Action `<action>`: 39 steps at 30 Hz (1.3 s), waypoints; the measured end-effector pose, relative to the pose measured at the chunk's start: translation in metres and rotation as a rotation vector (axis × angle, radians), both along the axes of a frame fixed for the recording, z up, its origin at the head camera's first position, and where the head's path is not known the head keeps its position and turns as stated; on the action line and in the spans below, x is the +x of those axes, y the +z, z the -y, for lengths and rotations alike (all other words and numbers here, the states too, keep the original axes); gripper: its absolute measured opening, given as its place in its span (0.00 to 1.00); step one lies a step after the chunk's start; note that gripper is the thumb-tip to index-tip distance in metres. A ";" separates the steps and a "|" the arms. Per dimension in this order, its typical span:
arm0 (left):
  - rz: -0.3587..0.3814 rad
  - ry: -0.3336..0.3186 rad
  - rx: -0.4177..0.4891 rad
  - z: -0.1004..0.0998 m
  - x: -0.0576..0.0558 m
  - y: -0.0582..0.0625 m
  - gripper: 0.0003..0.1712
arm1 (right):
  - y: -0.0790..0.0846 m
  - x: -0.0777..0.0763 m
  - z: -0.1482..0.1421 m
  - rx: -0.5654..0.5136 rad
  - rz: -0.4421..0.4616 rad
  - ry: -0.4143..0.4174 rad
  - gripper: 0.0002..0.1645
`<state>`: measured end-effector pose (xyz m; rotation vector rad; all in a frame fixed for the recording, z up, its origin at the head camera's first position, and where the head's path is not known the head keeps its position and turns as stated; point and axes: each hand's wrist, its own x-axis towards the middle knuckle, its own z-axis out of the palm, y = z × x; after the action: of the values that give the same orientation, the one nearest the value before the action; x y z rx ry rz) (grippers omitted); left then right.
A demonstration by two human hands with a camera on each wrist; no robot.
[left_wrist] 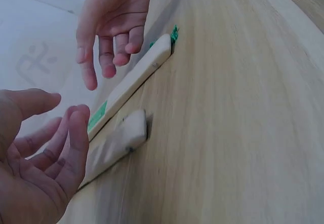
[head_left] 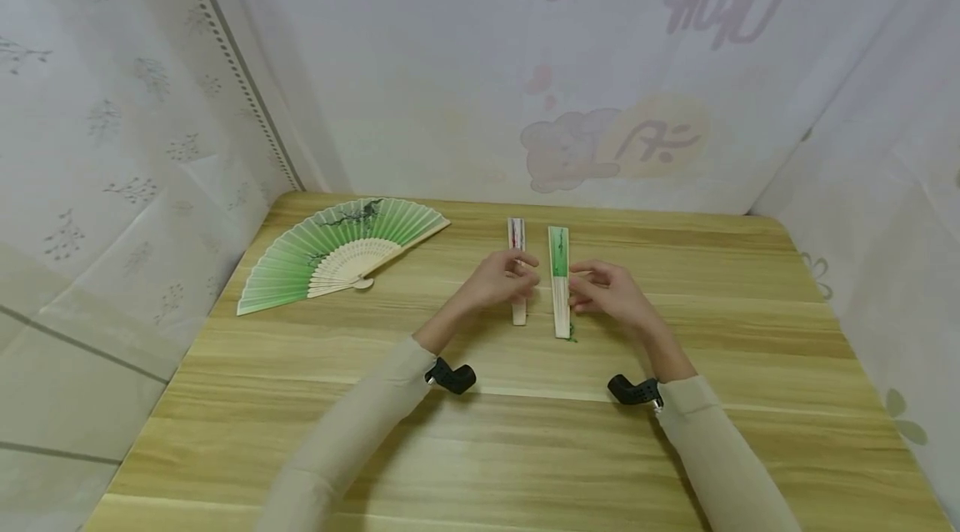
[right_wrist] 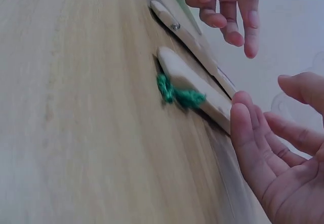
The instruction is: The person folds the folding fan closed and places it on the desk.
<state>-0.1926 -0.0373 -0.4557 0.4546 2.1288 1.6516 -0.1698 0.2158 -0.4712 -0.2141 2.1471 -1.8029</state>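
Two folded hand fans lie side by side on the wooden table. The left folded fan (head_left: pixel 516 233) has a pale leaf with red and dark marks; my left hand (head_left: pixel 495 280) hovers over its middle, hiding part of it. Just right of it is the green folded fan (head_left: pixel 558 255), with pale ribs and a green tassel (right_wrist: pixel 188 98) at its near end. Beside that fan's right edge is my right hand (head_left: pixel 613 293); contact cannot be made out. Fingers of both hands are loosely bent, holding nothing, in the wrist views.
A spread green fan (head_left: pixel 296 265) with a dark branch pattern lies at the table's back left. Printed white curtains (head_left: pixel 420 98) hang behind and along both sides of the wooden table (head_left: pixel 525 457). Each wrist wears a black camera mount (head_left: pixel 454 377).
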 end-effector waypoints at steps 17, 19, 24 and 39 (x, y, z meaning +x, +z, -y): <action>0.041 0.003 0.186 0.057 0.008 0.001 0.25 | 0.006 -0.006 0.038 -0.162 0.010 0.099 0.28; 0.032 0.009 0.181 0.064 0.009 0.001 0.25 | 0.007 -0.007 0.044 -0.162 0.006 0.113 0.29; 0.004 0.025 0.161 0.081 0.011 -0.002 0.26 | 0.008 -0.011 0.057 -0.180 0.009 0.142 0.29; 0.015 0.098 0.173 0.119 0.015 0.001 0.28 | 0.008 -0.019 0.094 -0.201 0.004 0.196 0.29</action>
<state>-0.1772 -0.1561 -0.4549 0.3937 2.0354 1.8978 -0.1892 0.1219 -0.4632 -0.4517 1.8675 -1.8983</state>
